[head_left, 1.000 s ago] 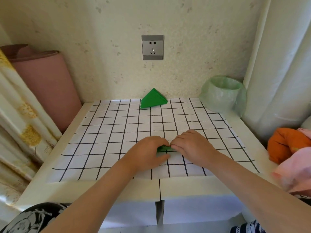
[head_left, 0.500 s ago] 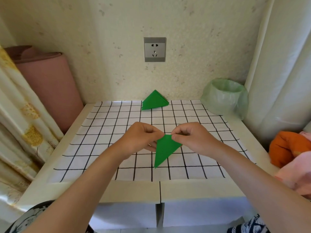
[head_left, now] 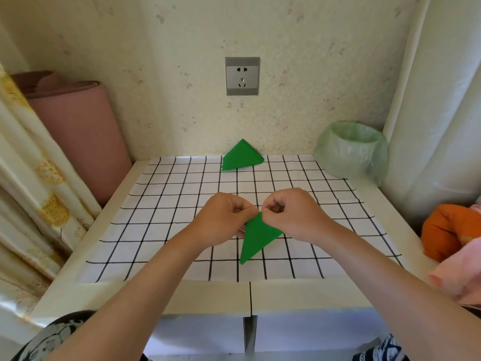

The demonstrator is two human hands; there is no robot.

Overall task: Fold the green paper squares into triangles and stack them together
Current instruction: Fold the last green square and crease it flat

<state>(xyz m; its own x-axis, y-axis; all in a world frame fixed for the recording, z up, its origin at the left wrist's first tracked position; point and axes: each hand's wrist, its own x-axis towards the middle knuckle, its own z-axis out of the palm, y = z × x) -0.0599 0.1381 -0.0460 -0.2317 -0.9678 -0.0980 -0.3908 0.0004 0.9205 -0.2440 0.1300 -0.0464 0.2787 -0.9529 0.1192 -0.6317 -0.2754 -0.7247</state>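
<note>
Stack of green triangles [head_left: 242, 156] lying at far edge of grid mat [head_left: 166, 204]. Left hand [head_left: 223, 220] and right hand [head_left: 294, 217] close together, both pinching top corner of one more folded triangle [head_left: 256, 238] over mid-mat. Seems folded; remaining, probably: placing it on stack.

Bright, even daylight; soft shadows; sharp focus; wide-angle bowing at edges.

Home corner: curtain [head_left: 39, 194], wall socket [head_left: 242, 76]
</note>
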